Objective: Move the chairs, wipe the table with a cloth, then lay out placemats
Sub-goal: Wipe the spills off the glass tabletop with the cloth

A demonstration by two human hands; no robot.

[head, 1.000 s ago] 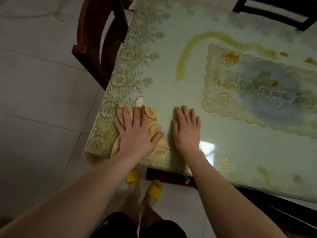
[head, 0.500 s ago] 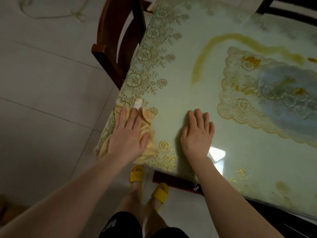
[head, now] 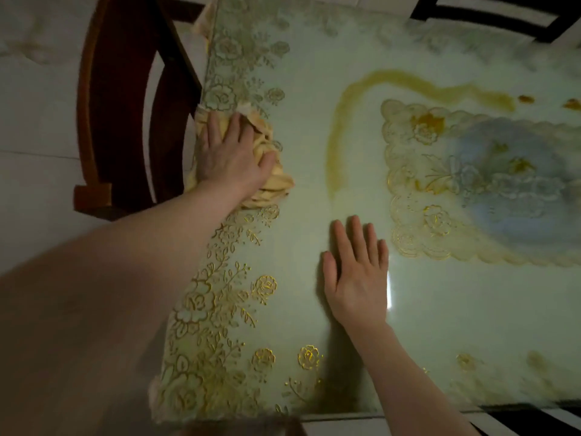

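Glossy floral bench: our left hand flat on crumpled yellow cloth at the edge, right hand spread; cloth may slip off.

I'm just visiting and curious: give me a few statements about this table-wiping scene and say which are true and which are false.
1. The left hand presses a yellow cloth onto the table near its edge. True.
2. The right hand grips a placemat. False: it lies flat on the table, fingers straight, holding nothing.
3. A curved yellowish streak marks the table beyond the right hand. True.
4. The brown wooden chair stands beside the right hand. False: it stands at the table's edge next to the yellow cloth and the left hand.
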